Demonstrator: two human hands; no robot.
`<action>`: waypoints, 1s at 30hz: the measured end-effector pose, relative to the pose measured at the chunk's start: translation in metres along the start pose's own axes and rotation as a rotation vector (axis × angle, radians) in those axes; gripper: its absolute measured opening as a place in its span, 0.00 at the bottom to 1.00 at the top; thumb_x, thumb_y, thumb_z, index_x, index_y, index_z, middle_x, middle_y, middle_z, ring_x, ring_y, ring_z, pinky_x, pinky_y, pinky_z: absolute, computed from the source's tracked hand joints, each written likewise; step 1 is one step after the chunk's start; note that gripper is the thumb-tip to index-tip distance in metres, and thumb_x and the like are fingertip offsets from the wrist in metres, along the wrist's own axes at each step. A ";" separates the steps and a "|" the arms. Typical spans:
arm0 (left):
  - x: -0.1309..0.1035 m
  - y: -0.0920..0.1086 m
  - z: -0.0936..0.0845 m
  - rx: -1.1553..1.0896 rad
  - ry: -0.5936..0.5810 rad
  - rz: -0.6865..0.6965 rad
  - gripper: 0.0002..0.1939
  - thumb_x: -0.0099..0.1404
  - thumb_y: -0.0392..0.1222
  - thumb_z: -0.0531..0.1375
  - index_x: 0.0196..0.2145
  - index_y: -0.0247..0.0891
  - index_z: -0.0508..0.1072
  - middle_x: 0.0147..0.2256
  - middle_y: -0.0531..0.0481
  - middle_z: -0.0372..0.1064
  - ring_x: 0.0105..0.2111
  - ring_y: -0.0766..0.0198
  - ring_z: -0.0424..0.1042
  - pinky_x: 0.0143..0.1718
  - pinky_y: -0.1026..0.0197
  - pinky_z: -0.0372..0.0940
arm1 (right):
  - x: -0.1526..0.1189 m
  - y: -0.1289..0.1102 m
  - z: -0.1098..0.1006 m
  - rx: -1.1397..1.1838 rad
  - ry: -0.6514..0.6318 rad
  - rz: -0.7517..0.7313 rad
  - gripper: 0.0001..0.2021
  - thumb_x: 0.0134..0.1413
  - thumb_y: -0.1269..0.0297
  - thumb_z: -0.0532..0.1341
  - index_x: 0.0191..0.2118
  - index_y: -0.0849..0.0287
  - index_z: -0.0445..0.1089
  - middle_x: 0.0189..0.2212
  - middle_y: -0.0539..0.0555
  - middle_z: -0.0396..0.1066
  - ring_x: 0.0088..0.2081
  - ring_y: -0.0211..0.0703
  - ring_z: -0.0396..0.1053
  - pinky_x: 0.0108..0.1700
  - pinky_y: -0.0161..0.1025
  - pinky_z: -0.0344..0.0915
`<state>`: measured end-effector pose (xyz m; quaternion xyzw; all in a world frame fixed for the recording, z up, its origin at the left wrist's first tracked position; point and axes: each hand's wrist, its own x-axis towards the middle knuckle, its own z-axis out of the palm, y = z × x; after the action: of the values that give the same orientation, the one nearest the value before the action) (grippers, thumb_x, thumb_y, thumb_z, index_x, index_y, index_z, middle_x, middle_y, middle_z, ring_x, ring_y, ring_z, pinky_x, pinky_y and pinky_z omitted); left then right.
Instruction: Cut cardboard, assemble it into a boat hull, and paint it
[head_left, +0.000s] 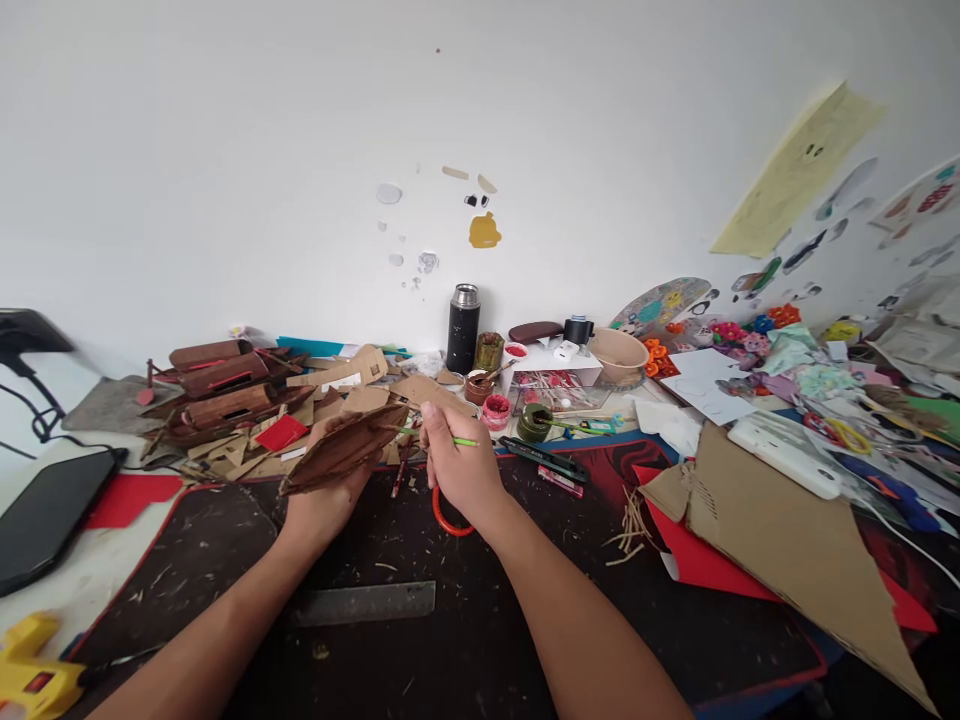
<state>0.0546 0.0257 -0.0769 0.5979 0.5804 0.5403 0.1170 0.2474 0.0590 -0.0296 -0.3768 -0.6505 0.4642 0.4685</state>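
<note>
My left hand [330, 500] is closed around a small brown model boat hull [345, 447], held tilted above the dark desk mat. A thin paintbrush with a green handle [466, 441] is pinched in my right hand [457, 450], its tip end pointing left toward the hull's right end. Whether the bristles touch the hull I cannot tell. Just below my right hand lies an orange-red ring handle [452, 522], partly hidden by it. Behind the hands stand a jar of brown paint [478, 388], a jar of red paint [496, 411] and a jar of dark green paint [533, 423].
Several brown model boats [225, 385] and cardboard scraps [360, 370] lie at the back left. A clear ruler [364, 604] rests on the mat [465, 660]. To the right is a large cardboard sheet [795, 550]; at the lower left, a yellow glue gun [37, 670]. A black flask [464, 330] stands by the wall.
</note>
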 end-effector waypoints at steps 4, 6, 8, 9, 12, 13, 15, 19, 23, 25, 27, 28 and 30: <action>-0.001 0.002 0.002 0.019 0.017 -0.005 0.23 0.66 0.58 0.65 0.52 0.43 0.71 0.51 0.40 0.78 0.54 0.44 0.78 0.60 0.42 0.72 | 0.001 0.001 -0.001 -0.090 0.010 -0.033 0.27 0.76 0.40 0.51 0.29 0.53 0.63 0.14 0.42 0.59 0.14 0.36 0.62 0.21 0.34 0.57; -0.001 0.002 0.002 0.027 0.023 -0.020 0.24 0.66 0.59 0.65 0.52 0.42 0.71 0.53 0.39 0.77 0.56 0.43 0.77 0.60 0.41 0.71 | 0.001 0.001 0.000 -0.055 0.000 -0.022 0.27 0.76 0.39 0.51 0.29 0.54 0.63 0.13 0.42 0.59 0.14 0.35 0.62 0.20 0.33 0.56; -0.001 0.000 0.003 0.027 0.024 -0.029 0.24 0.65 0.58 0.65 0.52 0.42 0.70 0.53 0.39 0.77 0.56 0.43 0.77 0.61 0.41 0.70 | 0.001 0.001 0.002 0.025 -0.016 0.007 0.28 0.75 0.38 0.52 0.29 0.54 0.62 0.13 0.42 0.59 0.13 0.35 0.62 0.19 0.32 0.55; -0.001 0.000 0.003 0.023 0.021 -0.030 0.24 0.65 0.58 0.65 0.52 0.42 0.71 0.53 0.39 0.77 0.55 0.43 0.77 0.61 0.41 0.70 | 0.001 0.000 0.003 0.075 -0.026 0.025 0.28 0.74 0.37 0.53 0.28 0.54 0.62 0.12 0.42 0.58 0.13 0.35 0.62 0.18 0.32 0.54; 0.001 -0.002 0.002 -0.006 0.002 -0.043 0.23 0.65 0.57 0.66 0.51 0.43 0.71 0.52 0.40 0.78 0.54 0.44 0.77 0.62 0.42 0.69 | 0.000 -0.005 0.004 0.224 -0.078 0.068 0.30 0.70 0.33 0.55 0.28 0.54 0.62 0.12 0.41 0.56 0.11 0.34 0.61 0.15 0.31 0.51; 0.001 -0.002 0.002 -0.016 -0.004 -0.050 0.23 0.65 0.57 0.66 0.51 0.43 0.71 0.52 0.40 0.78 0.54 0.44 0.77 0.62 0.42 0.69 | 0.000 -0.007 0.005 0.266 -0.098 0.077 0.30 0.68 0.31 0.56 0.28 0.54 0.62 0.12 0.40 0.55 0.11 0.34 0.61 0.15 0.31 0.50; 0.001 -0.002 0.001 -0.028 -0.011 -0.064 0.23 0.65 0.56 0.66 0.52 0.43 0.72 0.52 0.40 0.78 0.54 0.44 0.77 0.62 0.42 0.69 | -0.001 -0.012 0.005 0.320 -0.130 0.092 0.31 0.66 0.29 0.57 0.28 0.54 0.61 0.11 0.40 0.54 0.11 0.34 0.61 0.14 0.30 0.50; 0.003 0.000 -0.001 -0.042 -0.015 -0.069 0.21 0.65 0.56 0.67 0.51 0.44 0.74 0.51 0.41 0.79 0.54 0.43 0.77 0.64 0.41 0.66 | -0.001 -0.015 0.004 0.320 -0.129 0.120 0.32 0.64 0.28 0.57 0.28 0.54 0.61 0.11 0.39 0.53 0.11 0.34 0.61 0.14 0.30 0.50; 0.004 0.003 -0.004 -0.061 -0.017 -0.105 0.23 0.63 0.60 0.69 0.49 0.43 0.78 0.52 0.41 0.80 0.60 0.40 0.73 0.70 0.39 0.59 | 0.005 -0.006 0.001 0.257 -0.037 0.113 0.31 0.65 0.29 0.57 0.27 0.54 0.62 0.11 0.40 0.54 0.11 0.35 0.61 0.14 0.31 0.51; 0.005 0.002 -0.006 -0.104 -0.021 -0.181 0.24 0.60 0.62 0.71 0.47 0.44 0.81 0.51 0.42 0.82 0.61 0.38 0.73 0.71 0.37 0.57 | 0.008 -0.001 -0.001 0.240 0.004 0.121 0.31 0.65 0.29 0.58 0.27 0.54 0.62 0.12 0.40 0.54 0.11 0.34 0.60 0.14 0.31 0.52; 0.005 0.000 -0.007 -0.181 -0.034 -0.274 0.24 0.58 0.63 0.73 0.44 0.44 0.82 0.49 0.42 0.83 0.60 0.36 0.74 0.70 0.36 0.58 | 0.011 0.001 -0.002 0.244 0.036 0.125 0.31 0.64 0.29 0.59 0.26 0.54 0.62 0.12 0.40 0.54 0.11 0.34 0.59 0.14 0.31 0.52; 0.005 -0.001 -0.007 -0.231 -0.045 -0.314 0.24 0.57 0.62 0.73 0.43 0.43 0.83 0.47 0.42 0.84 0.58 0.35 0.75 0.69 0.36 0.60 | 0.011 0.001 -0.003 0.250 0.048 0.123 0.31 0.63 0.29 0.59 0.26 0.54 0.62 0.12 0.40 0.55 0.11 0.34 0.60 0.13 0.31 0.51; 0.005 -0.002 -0.007 -0.353 -0.073 -0.374 0.23 0.56 0.60 0.75 0.41 0.41 0.83 0.44 0.41 0.85 0.54 0.36 0.78 0.66 0.38 0.64 | 0.012 0.001 -0.004 0.259 0.057 0.117 0.32 0.63 0.29 0.60 0.26 0.54 0.62 0.12 0.40 0.55 0.10 0.34 0.60 0.13 0.31 0.50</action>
<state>0.0467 0.0275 -0.0732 0.4694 0.5730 0.5803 0.3384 0.2476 0.0715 -0.0266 -0.3635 -0.5482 0.5599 0.5038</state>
